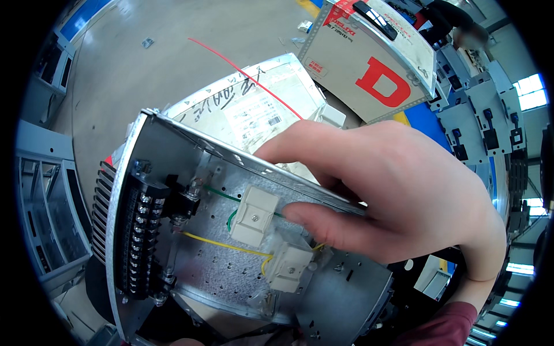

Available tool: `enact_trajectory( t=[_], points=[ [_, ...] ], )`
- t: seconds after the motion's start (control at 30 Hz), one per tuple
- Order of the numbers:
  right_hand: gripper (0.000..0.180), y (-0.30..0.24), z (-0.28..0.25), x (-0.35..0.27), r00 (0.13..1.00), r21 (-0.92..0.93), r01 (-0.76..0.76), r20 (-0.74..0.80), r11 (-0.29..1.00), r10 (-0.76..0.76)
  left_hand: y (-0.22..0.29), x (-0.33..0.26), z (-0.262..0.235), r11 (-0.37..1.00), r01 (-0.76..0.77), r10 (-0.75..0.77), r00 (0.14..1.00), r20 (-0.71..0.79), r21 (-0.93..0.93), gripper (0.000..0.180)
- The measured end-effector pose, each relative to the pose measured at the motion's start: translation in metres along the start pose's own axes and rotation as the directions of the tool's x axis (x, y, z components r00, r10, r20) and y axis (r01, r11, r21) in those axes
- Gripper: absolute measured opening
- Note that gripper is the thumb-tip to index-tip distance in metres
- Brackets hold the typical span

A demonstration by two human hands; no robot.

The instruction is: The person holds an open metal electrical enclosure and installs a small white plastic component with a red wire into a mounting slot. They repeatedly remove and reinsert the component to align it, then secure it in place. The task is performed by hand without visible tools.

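Observation:
My right hand (398, 184) reaches over the upper wall of an open grey metal box (213, 271), its thumb inside and its fingers curled over the edge, their tips partly hidden. A thin red wire (245, 75) sticks out from behind this hand; whether the fingers grip it is hidden. Inside the box are two cream plastic blocks, one (254, 218) on a green wire (222, 193), the other (290, 264) on a yellow wire (225, 244). A black terminal strip (141, 236) runs along the left wall. Only a sliver of skin, seemingly my left hand (187, 342), shows at the lower edge.
Behind the metal box lies a white carton (231, 109) with handwriting and a label. Farther right stands a pale crate (369, 69) with a black phone-like device (375, 20) on top. Grey metal cabinets (49, 196) stand left; another person (456, 26) is at the far right.

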State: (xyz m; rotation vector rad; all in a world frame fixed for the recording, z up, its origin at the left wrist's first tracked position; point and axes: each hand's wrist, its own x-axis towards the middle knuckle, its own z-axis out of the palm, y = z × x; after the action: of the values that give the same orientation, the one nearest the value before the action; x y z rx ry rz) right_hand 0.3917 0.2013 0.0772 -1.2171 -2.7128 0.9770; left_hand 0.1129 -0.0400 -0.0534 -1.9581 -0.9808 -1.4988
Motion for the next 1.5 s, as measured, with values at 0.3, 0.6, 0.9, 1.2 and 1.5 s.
enact_trajectory(
  t=[0.3, 0.6, 0.9, 1.2, 1.5],
  points=[
    [0.043, 0.000, 0.001, -0.001, 1.000, -0.018, 0.010, 0.006, 1.000, -0.010, 0.002, -0.011, -0.021, 0.998, -0.041, 0.037, 0.996, 0.082, 0.056, 0.007],
    [0.028, -0.015, -0.008, -0.007, 0.987, -0.004, 0.109, -0.121, 0.994, -0.109, -0.002, -0.017, -0.032, 0.993, -0.083, 0.071, 0.987, 0.142, 0.079, 0.009],
    [0.030, -0.001, 0.012, -0.003, 0.992, -0.030, 0.110, -0.065, 0.994, -0.111, -0.004, -0.020, -0.044, 0.986, -0.097, 0.073, 0.983, 0.170, 0.137, 0.021],
    [0.032, 0.002, 0.019, 0.000, 0.993, -0.021, 0.107, -0.040, 0.994, -0.108, -0.008, -0.021, -0.047, 0.988, -0.138, 0.122, 0.976, 0.181, 0.075, 0.031],
    [0.034, 0.003, 0.019, -0.003, 0.995, -0.020, 0.093, -0.034, 0.995, -0.094, -0.009, -0.029, -0.046, 0.990, -0.121, 0.116, 0.990, 0.085, 0.066, 0.021]
  ],
)
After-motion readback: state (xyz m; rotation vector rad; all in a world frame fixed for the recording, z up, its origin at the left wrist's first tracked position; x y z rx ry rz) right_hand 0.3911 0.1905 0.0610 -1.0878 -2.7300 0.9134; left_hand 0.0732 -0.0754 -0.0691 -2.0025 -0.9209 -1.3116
